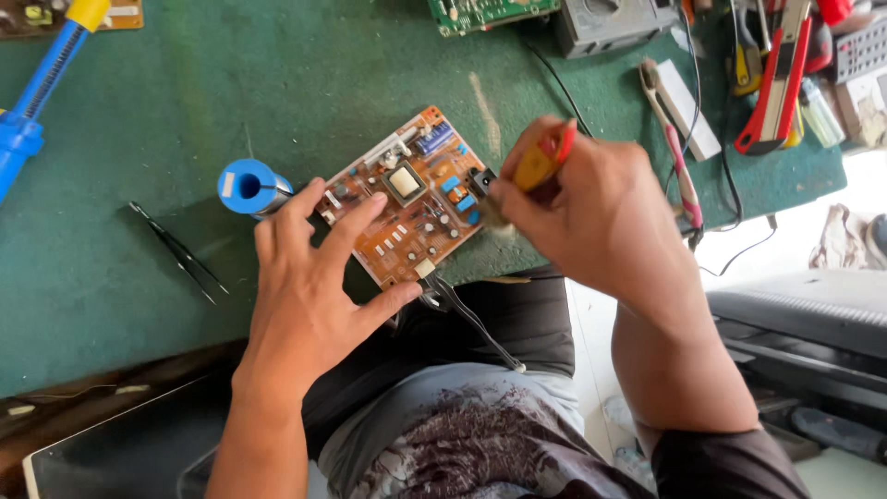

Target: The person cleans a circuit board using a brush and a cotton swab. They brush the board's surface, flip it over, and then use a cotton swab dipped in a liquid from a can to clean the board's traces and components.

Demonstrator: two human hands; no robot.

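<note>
— What do we have here on the green surface (pixel 139 185)?

— We have a flat orange circuit board full of little parts (pixel 407 208). It lies near the front edge of the surface, partly hanging over our lap.

— What is our left hand (pixel 309 286) doing?

— It lies flat and open on the near left corner of the board. The fingers are spread wide and press it down. It grips nothing.

— And our right hand (pixel 591 212)?

— It is closed around a small tool with a yellow and red handle (pixel 545 157). The tip points at the right edge of the board, by a little black block (pixel 480 180). We cannot see the tip well, it is blurry.

— How far along are we?

— We think we are in the middle. The board is still full of parts, and thin wires (pixel 471 319) still hang from its near edge. We cannot tell if any part has come off.

— What else is close?

— A blue spool with a hole in it (pixel 249 185) sits just beside the board on the left. Thin black tweezers (pixel 180 251) lie further left. A long blue tool with a yellow top (pixel 42 83) lies at the far left, and red-handled tools (pixel 781 79) lie at the far right.
</note>
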